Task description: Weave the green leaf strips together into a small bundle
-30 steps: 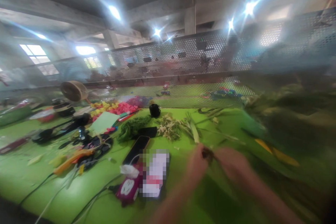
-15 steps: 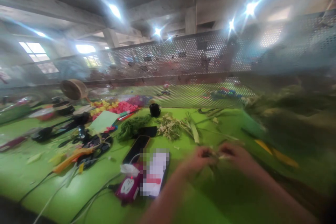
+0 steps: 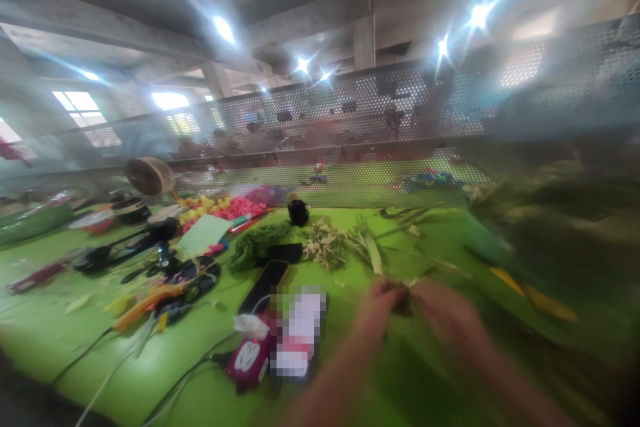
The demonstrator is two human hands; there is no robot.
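My left hand (image 3: 384,300) and my right hand (image 3: 443,303) meet low over the table, right of centre. The fingers of both are closed and drawn together, around something small that I cannot make out; motion blurs it. Just beyond them lie long pale-green strips (image 3: 371,247) and a heap of cream-coloured, curled pieces (image 3: 324,245). A dark green tangled bundle (image 3: 260,243) rests further left. Left of my forearm, a phone with a lit screen (image 3: 301,333) lies flat near a magenta box with a white patch (image 3: 249,359).
The green table (image 3: 170,373) carries a dark phone (image 3: 265,285), an orange glue gun (image 3: 147,307) with cords, and pink and yellow pieces (image 3: 240,207). A perforated metal screen (image 3: 320,127) runs along the back. At right stands a large blurred greenish pile (image 3: 560,213).
My hands have come closer together, the right one shifting left and turning its back towards me. The whole view has moved slightly, so the table items appear a little further right.
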